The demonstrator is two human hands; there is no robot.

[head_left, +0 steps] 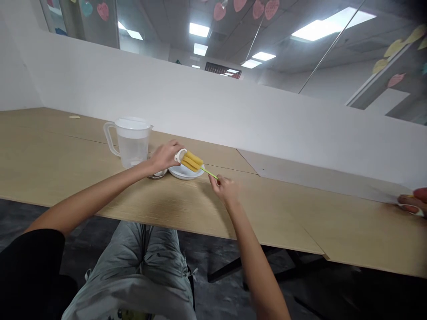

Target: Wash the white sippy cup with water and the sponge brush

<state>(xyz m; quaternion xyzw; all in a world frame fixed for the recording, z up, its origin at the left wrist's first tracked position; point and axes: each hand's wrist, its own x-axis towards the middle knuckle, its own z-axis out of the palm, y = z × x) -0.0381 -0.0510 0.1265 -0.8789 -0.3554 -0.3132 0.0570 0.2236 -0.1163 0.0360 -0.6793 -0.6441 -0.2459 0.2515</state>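
Note:
My left hand (pixel 166 156) is closed round a small white cup (pixel 180 155), tipped sideways with its mouth to the right. A yellow sponge brush (pixel 192 161) has its sponge head at the cup's mouth; I cannot tell how far it reaches in. Its thin green handle runs to my right hand (pixel 225 189), whose fingers are closed on the end. Below the sponge, a white bowl (pixel 187 173) rests on the table. Partly hidden under my left wrist is a small round dish (pixel 159 174). A translucent pitcher (pixel 134 144) with liquid stands just left.
The wooden table (pixel 273 204) runs along a white wall (pixel 200 106) with windows above. At the right edge, another person's hand (pixel 408 202) is by a white object. A small pale piece (pixel 74 117) lies far left. Table seams show at right.

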